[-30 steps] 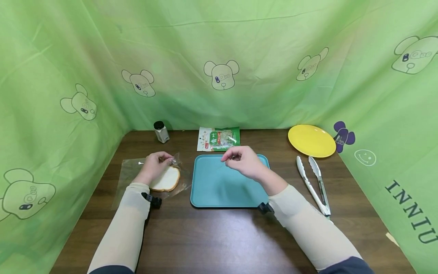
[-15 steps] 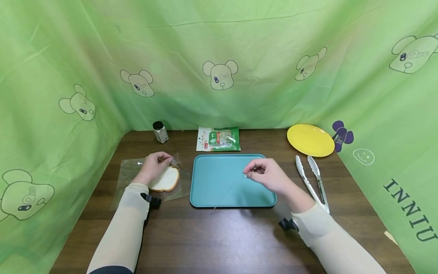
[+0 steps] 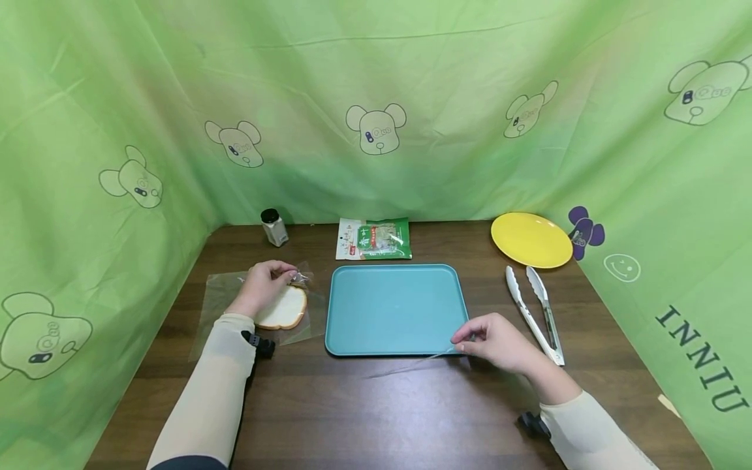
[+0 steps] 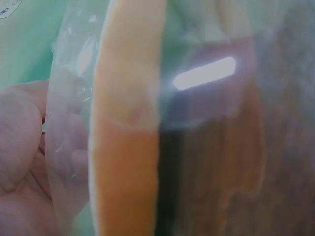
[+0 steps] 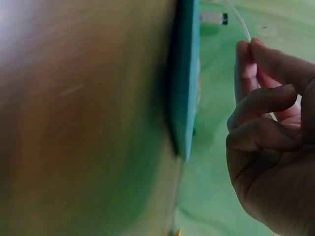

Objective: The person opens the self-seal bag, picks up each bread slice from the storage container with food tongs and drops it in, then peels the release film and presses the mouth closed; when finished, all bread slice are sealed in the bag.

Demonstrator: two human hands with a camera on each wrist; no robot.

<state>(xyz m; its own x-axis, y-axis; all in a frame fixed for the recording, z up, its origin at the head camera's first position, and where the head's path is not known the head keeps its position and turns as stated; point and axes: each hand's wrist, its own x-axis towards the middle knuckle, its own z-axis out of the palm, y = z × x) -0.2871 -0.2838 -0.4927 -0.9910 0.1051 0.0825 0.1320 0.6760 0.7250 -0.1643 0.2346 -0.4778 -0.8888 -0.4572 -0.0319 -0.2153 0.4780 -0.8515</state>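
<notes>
On the left of the table a slice of bread (image 3: 288, 308) lies in a clear plastic bag (image 3: 219, 301). My left hand (image 3: 261, 286) pinches the crumpled end of the bag just beyond the bread. In the left wrist view the orange crust (image 4: 127, 172) fills the middle, with the hand (image 4: 22, 162) behind the clear film. At the near right corner of the blue tray (image 3: 393, 313), my right hand (image 3: 499, 343) pinches a thin clear strip (image 3: 405, 370) between thumb and forefinger. The strip trails leftward past the tray's front edge; its fingertip end shows in the right wrist view.
Metal tongs (image 3: 537, 320) lie spread to the right of the tray, below a yellow plate (image 3: 531, 240). Along the back stand a black-capped shaker jar (image 3: 274, 228) and a green and white packet (image 3: 374, 239). A green curtain (image 3: 376, 176) encloses the table.
My right hand has moved right and toward me, from over the tray to its near right corner, drawing the clear strip along. The left hand stays at the bag.
</notes>
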